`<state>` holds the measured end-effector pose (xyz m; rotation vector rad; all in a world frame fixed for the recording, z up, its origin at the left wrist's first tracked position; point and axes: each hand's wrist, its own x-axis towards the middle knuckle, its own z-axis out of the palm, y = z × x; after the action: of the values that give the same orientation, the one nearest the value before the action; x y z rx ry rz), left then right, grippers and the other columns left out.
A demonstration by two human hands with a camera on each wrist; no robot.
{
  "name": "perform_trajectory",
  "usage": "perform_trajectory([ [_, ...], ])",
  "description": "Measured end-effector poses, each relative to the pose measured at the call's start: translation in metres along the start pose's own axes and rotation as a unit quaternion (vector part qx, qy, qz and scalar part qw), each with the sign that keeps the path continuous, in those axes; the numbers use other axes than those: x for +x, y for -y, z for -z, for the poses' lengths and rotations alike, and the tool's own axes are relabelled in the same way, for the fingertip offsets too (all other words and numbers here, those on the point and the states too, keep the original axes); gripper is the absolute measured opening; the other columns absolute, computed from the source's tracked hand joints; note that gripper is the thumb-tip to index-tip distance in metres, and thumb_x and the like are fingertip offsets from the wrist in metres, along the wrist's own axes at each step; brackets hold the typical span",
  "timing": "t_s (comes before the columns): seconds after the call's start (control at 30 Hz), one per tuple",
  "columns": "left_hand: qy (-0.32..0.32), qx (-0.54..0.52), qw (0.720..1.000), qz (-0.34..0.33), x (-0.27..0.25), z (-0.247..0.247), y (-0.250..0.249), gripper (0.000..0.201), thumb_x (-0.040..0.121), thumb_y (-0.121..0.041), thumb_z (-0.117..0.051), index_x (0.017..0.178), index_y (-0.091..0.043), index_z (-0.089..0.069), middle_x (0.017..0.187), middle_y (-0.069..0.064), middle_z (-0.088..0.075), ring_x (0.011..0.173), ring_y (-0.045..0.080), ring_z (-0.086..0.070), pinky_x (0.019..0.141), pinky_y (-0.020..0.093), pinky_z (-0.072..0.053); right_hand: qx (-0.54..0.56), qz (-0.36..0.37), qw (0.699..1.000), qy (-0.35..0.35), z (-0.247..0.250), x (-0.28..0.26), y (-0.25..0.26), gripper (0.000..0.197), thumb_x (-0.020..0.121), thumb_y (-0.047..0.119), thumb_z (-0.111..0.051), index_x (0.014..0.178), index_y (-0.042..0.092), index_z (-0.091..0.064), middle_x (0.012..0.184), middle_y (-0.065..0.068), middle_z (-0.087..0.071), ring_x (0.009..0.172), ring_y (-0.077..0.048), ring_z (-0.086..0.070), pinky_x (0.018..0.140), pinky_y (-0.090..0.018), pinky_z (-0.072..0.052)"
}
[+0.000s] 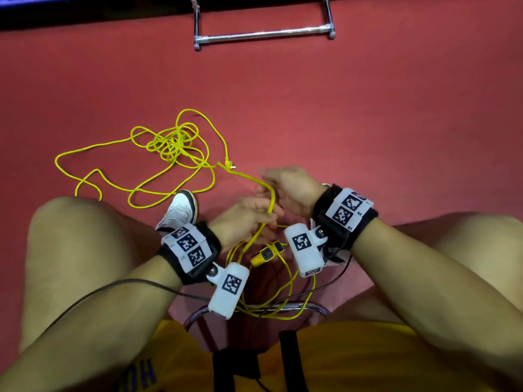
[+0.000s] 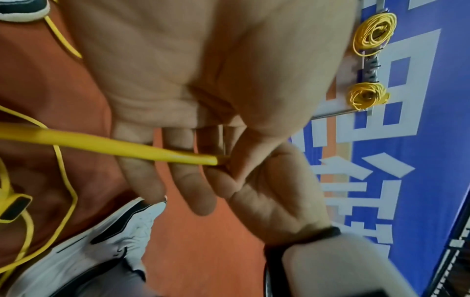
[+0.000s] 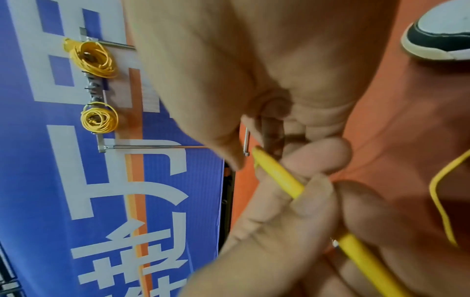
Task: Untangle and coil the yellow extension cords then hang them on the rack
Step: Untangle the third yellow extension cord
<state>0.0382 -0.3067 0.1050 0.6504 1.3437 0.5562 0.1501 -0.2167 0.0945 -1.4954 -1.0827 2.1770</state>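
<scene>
A yellow extension cord point(image 1: 175, 142) lies tangled on the red floor, left of centre. One strand runs from it, close past a plug point(image 1: 229, 164), up to my hands. My left hand point(image 1: 249, 219) holds this strand with curled fingers. Below the hand, coiled loops point(image 1: 285, 292) and the socket end point(image 1: 266, 254) hang between my knees. My right hand point(image 1: 291, 188) is right against the left and pinches the same strand point(image 3: 279, 176) just beyond it. In the left wrist view the cord point(image 2: 127, 146) crosses my left fingers point(image 2: 145, 180). Far ahead stands the chrome rack point(image 1: 263, 35).
Two coiled yellow cords point(image 3: 91, 58) point(image 3: 99, 117) hang on the rack in front of a blue banner point(image 3: 50, 180). My white shoe point(image 1: 178, 210) stands beside the floor loops. A chrome chair frame point(image 1: 319, 308) and dark sensor cables point(image 1: 113, 287) lie below my wrists.
</scene>
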Motion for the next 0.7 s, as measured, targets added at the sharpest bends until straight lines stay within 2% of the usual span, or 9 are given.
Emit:
perform_trajectory([
  [0.13,-0.035,-0.102,0.992,0.063,0.003,0.01,-0.009,0.029,0.086,0.0,-0.039,0.092,-0.005,-0.067,0.081,0.009,-0.064,0.073,0.024,-0.066,0.075,0.037,-0.053,0.012,0.017,1.0,-0.02,0.0,0.006,-0.008,0.025,0.1,-0.002,-0.046,0.077,0.004,-0.054,0.067,-0.01,-0.052,0.06,-0.021,-0.055,0.05,-0.031,-0.049],
  [0.2,-0.085,-0.186,0.974,0.094,0.006,0.019,-0.01,0.03,0.085,-0.014,-0.037,0.091,-0.001,-0.064,0.086,0.013,-0.059,0.08,0.03,-0.065,0.079,0.043,-0.053,0.047,0.017,0.999,0.009,0.001,0.006,-0.007,0.027,0.102,-0.002,-0.042,0.079,0.006,-0.055,0.067,-0.008,-0.05,0.064,-0.019,-0.061,0.055,-0.03,-0.056],
  [0.27,-0.144,-0.256,0.952,0.089,0.011,0.03,-0.009,0.04,0.093,-0.034,-0.038,0.098,-0.001,-0.058,0.091,0.014,-0.057,0.086,0.033,-0.065,0.08,0.05,-0.054,0.0,0.019,0.998,0.064,0.002,0.001,-0.006,0.025,0.102,0.0,-0.043,0.087,0.01,-0.059,0.069,-0.004,-0.052,0.067,-0.016,-0.064,0.052,-0.027,-0.057],
  [0.37,-0.204,-0.393,0.896,0.037,0.019,0.051,-0.01,0.051,0.099,-0.054,-0.035,0.102,-0.006,-0.05,0.092,0.015,-0.06,0.085,0.034,-0.066,0.066,0.046,-0.056,-0.105,-0.014,0.976,0.19,0.003,-0.008,-0.009,0.023,0.101,-0.001,-0.044,0.098,0.014,-0.061,0.067,-0.001,-0.058,0.063,-0.013,-0.066,0.054,-0.026,-0.057],
  [0.47,-0.271,-0.485,0.831,-0.018,0.026,0.069,-0.011,0.041,0.106,-0.041,-0.033,0.098,-0.005,-0.05,0.071,0.011,-0.066,0.06,0.022,-0.069,0.048,0.031,-0.057,-0.115,-0.059,0.943,0.307,0.003,-0.017,-0.011,0.027,0.097,-0.01,-0.043,0.1,0.01,-0.06,0.067,-0.006,-0.064,0.063,-0.016,-0.069,0.056,-0.026,-0.057],
  [0.5,-0.298,-0.466,0.833,-0.018,0.028,0.07,-0.01,0.034,0.107,-0.032,-0.033,0.091,-0.008,-0.05,0.057,0.005,-0.064,0.046,0.015,-0.063,0.042,0.024,-0.053,-0.122,-0.065,0.936,0.325,0.004,-0.02,-0.01,0.026,0.095,-0.012,-0.045,0.099,0.008,-0.06,0.068,-0.008,-0.065,0.062,-0.017,-0.068,0.054,-0.024,-0.055],
  [0.57,-0.323,-0.379,0.867,-0.012,0.031,0.068,-0.007,0.024,0.105,-0.016,-0.036,0.086,-0.015,-0.05,0.045,-0.005,-0.055,0.034,0.006,-0.047,0.037,0.015,-0.042,-0.199,-0.057,0.925,0.318,0.004,-0.02,-0.009,0.017,0.09,-0.006,-0.054,0.094,0.009,-0.063,0.066,-0.007,-0.062,0.055,-0.01,-0.061,0.05,-0.02,-0.045],
  [0.63,-0.282,-0.304,0.909,-0.024,0.03,0.059,-0.006,0.013,0.104,-0.014,-0.043,0.096,-0.02,-0.051,0.051,-0.008,-0.056,0.034,0.004,-0.044,0.039,0.014,-0.041,-0.289,-0.037,0.927,0.238,0.002,-0.015,-0.012,0.016,0.089,0.004,-0.057,0.09,0.016,-0.066,0.067,0.002,-0.061,0.057,-0.007,-0.058,0.055,-0.024,-0.044],
  [0.7,-0.215,-0.259,0.941,-0.04,0.023,0.048,-0.008,0.007,0.102,-0.016,-0.051,0.105,-0.022,-0.052,0.066,-0.007,-0.06,0.039,0.005,-0.049,0.042,0.018,-0.045,-0.258,-0.023,0.961,0.101,0.001,-0.008,-0.013,0.02,0.097,0.009,-0.047,0.1,0.018,-0.065,0.079,0.002,-0.065,0.067,-0.013,-0.062,0.06,-0.031,-0.05],
])
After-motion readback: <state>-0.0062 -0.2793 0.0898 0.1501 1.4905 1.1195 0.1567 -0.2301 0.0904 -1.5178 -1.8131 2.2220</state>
